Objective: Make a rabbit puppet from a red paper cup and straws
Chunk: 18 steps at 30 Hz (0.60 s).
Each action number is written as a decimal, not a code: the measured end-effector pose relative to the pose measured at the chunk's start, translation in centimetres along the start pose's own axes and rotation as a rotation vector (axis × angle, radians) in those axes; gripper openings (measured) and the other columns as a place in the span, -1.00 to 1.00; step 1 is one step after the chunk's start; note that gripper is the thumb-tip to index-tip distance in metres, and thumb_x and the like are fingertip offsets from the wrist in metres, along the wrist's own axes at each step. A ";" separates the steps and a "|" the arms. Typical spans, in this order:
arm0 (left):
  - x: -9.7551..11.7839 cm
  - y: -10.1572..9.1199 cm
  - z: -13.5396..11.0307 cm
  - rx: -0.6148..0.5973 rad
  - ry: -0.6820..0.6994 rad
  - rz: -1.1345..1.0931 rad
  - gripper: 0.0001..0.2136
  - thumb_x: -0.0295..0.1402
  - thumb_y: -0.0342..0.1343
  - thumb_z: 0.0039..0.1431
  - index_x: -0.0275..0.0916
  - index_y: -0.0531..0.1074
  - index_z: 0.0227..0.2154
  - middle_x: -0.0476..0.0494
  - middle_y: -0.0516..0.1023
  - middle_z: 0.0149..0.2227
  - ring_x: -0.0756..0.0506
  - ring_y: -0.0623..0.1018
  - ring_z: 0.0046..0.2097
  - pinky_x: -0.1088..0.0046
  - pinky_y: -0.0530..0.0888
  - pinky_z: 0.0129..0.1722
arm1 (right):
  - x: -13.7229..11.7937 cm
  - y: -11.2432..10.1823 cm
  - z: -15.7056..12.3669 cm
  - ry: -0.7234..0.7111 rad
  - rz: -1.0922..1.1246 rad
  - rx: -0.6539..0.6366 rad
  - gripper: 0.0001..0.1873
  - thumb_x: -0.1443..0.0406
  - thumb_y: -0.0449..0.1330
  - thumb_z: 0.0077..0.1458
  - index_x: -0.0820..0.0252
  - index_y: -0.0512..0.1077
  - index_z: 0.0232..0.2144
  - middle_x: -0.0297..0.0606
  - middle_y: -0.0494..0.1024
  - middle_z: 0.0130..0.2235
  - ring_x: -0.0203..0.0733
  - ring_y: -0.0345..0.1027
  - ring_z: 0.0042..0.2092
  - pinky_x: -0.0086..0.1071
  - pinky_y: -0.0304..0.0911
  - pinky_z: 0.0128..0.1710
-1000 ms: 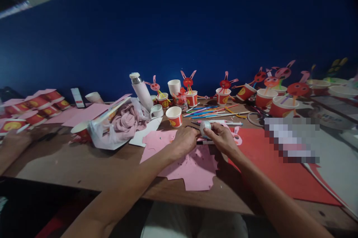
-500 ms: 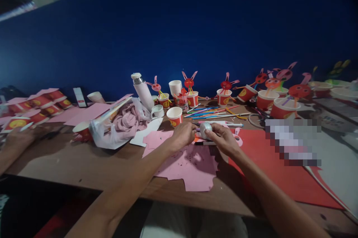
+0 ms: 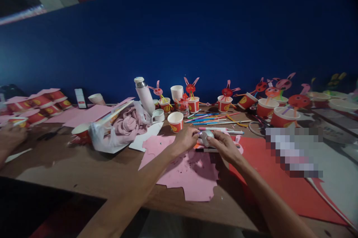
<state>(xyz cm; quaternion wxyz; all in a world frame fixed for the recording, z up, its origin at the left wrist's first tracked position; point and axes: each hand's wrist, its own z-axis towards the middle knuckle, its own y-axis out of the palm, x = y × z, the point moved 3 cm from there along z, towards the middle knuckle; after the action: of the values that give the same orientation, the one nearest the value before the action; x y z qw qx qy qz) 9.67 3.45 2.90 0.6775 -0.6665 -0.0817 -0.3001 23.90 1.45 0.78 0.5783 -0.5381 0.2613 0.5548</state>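
Observation:
A small round roll of tape [image 3: 207, 138] is gripped in my right hand [image 3: 225, 145], thumb and fingers closed round its edge. Close beside it, my left hand [image 3: 185, 139] is pinched at the roll's left side, where a bit of purple shows by the fingertips; what exactly it holds is hard to make out. Below both hands lies a cut-up sheet of pink paper [image 3: 184, 182]. Marker pens [image 3: 216, 129] lie just behind the hands. A pink paper rabbit face [image 3: 238, 145] is partly hidden by my right hand.
A red-and-white paper cup [image 3: 175, 123], a mug [image 3: 158, 116] and a thermos [image 3: 144, 98] stand behind. Coloured sticks [image 3: 207, 119] lie mid-table; several cups hold rabbit figures [image 3: 225, 102]. Red paper [image 3: 265, 182] lies right, a plastic bag [image 3: 103, 135] left. Another person's hand [image 3: 12, 137] is far left.
The view has tilted up slightly, so the table sits lower. My hands stay together at the tape roll, which has turned a little. The other person's hand has shifted left.

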 end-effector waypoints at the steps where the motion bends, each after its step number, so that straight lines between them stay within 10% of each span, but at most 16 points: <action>1: 0.0 0.0 0.0 0.003 0.001 -0.024 -0.73 -0.35 -0.11 0.04 -0.26 0.50 -0.38 -0.08 0.52 -0.51 -0.02 0.44 -0.47 0.55 0.28 -0.50 | 0.1 0.0 0.0 -0.009 -0.044 0.013 -0.72 0.14 0.01 0.00 0.22 0.23 -0.59 -0.39 0.24 -0.57 -0.34 0.10 -0.49 -0.48 0.03 -0.51; 18: -1.2 2.0 -0.1 -0.074 -0.156 -0.844 -0.76 -0.37 0.00 0.01 -0.35 0.42 -0.26 0.00 0.39 -0.59 0.11 0.31 -0.68 0.62 0.21 -0.69 | 0.3 -0.4 0.3 -0.114 -0.225 0.003 -0.75 0.18 -0.03 0.08 0.22 0.32 -0.44 -0.29 0.39 -0.43 -0.25 0.23 -0.36 -0.42 0.13 -0.38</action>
<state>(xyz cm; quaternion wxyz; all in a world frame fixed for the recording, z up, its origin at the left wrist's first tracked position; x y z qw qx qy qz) 9.70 3.53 0.59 0.4629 -0.6191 -0.3875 -0.5022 24.25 1.90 0.73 0.6516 -0.5306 0.1669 0.5157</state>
